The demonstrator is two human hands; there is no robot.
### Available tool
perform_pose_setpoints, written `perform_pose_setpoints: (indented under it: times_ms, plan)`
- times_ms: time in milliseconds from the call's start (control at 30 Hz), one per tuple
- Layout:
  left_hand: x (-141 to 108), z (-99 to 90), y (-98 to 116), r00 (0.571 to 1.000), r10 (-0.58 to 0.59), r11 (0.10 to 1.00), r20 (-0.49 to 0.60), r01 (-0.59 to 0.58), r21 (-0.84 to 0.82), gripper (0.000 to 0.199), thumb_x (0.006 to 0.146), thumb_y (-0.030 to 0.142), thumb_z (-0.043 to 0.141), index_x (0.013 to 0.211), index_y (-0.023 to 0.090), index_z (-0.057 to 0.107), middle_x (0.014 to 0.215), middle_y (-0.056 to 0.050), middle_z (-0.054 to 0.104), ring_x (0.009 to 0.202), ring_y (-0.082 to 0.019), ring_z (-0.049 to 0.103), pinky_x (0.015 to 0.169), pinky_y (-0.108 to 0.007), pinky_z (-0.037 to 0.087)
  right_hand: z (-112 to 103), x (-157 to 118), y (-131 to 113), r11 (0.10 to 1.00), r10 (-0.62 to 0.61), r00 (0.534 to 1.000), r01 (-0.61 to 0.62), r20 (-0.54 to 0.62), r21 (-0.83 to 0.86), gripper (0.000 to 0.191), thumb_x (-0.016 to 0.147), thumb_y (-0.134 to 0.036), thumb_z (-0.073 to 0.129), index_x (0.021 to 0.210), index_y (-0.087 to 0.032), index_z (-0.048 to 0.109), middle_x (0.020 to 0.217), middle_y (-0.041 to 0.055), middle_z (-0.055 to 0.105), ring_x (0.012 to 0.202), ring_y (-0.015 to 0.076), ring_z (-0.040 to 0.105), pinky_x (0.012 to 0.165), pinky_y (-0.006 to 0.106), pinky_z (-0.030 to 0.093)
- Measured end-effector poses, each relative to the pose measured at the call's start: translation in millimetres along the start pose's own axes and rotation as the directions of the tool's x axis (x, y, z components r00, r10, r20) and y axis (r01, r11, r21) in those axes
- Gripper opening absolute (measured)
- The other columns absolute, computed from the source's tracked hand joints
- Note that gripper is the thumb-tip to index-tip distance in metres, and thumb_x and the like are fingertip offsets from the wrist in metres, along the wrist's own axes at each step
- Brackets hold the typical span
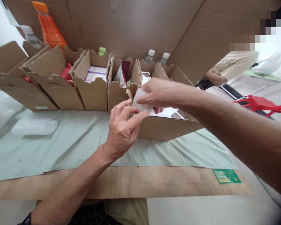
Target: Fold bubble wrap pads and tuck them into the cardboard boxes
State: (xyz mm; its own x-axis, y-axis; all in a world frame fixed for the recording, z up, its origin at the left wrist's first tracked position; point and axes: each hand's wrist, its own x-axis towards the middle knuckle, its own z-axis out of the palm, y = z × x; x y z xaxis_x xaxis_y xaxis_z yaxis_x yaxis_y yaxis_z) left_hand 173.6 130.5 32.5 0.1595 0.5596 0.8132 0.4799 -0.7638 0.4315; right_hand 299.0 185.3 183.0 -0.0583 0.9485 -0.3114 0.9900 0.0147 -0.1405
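My right hand [158,92] reaches in from the right and pinches a translucent piece of bubble wrap [139,95]. It is at the left end of the nearest cardboard box [168,126], partly inside it. My left hand [126,125] is at that box's left front corner, its curved fingers apart. Its fingertips are by the cardboard edge and close to the bubble wrap; whether they press on it I cannot tell. White packages with brown patches [178,115] lie inside this box. My right hand and forearm hide part of the contents.
Several open cardboard boxes [96,97] stand in a row, holding red and purple-white packs. Behind them are an orange bottle [50,29] and clear bottles. Bubble wrap [35,125] lies on the green cloth [77,140]. A person [234,64] and a red chair [259,104] are at right.
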Motion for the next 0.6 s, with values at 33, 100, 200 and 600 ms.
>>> perform_pose_setpoints:
  times_ms: [33, 100, 200, 600]
  plan:
    - [0.2, 0.4, -0.6, 1.0, -0.005, 1.0, -0.002, 0.005, -0.003, 0.027, 0.102, 0.015, 0.055, 0.114, 0.026, 0.076, 0.104, -0.006, 0.07, 0.13, -0.027, 0.055, 0.111, -0.049, 0.047, 2.1, -1.1, -3.9, 0.999, 0.04, 0.997, -0.04, 0.062, 0.012, 0.032, 0.088, -0.016, 0.057, 0.057, -0.02, 0.053, 0.051, 0.0009, 0.056, 0.047, 0.0145, 0.057, 0.05, 0.026, 0.042]
    - [0.4, 1.3, -1.5, 1.0, -0.002, 1.0, -0.009, 0.002, -0.005, 0.026, 0.102, 0.016, 0.055, 0.114, 0.025, 0.076, 0.106, -0.006, 0.07, 0.131, -0.027, 0.054, 0.112, -0.048, 0.046, 5.4, -2.7, -6.0, 0.996, 0.061, 0.992, -0.067, 0.111, 0.053, 0.033, 0.092, -0.018, 0.056, 0.059, -0.02, 0.051, 0.055, 0.0012, 0.058, 0.048, 0.0132, 0.057, 0.049, 0.024, 0.042]
    - [-0.1, 2.5, -2.1, 1.0, 0.018, 1.0, -0.019, -0.018, -0.001, 0.025, 0.102, 0.015, 0.055, 0.114, 0.024, 0.076, 0.105, -0.007, 0.071, 0.131, -0.028, 0.054, 0.112, -0.048, 0.046, 7.2, -2.5, 3.6, 0.994, 0.053, 0.994, -0.061, 0.09, 0.086, 0.028, 0.093, -0.027, 0.061, 0.066, -0.021, 0.055, 0.058, 0.0015, 0.06, 0.05, 0.014, 0.058, 0.047, 0.025, 0.043]
    - [-1.2, 4.5, -2.6, 1.0, -0.013, 1.0, -0.016, 0.012, -0.013, 0.027, 0.105, 0.019, 0.052, 0.116, 0.026, 0.076, 0.105, -0.006, 0.071, 0.132, -0.027, 0.054, 0.113, -0.048, 0.045, 22.9, 4.0, 18.4, 0.926, -0.051, 0.996, 0.074, -0.072, 0.371, 0.024, 0.096, -0.023, 0.057, 0.071, -0.02, 0.056, 0.067, 0.0016, 0.064, 0.053, 0.0138, 0.059, 0.049, 0.025, 0.044]
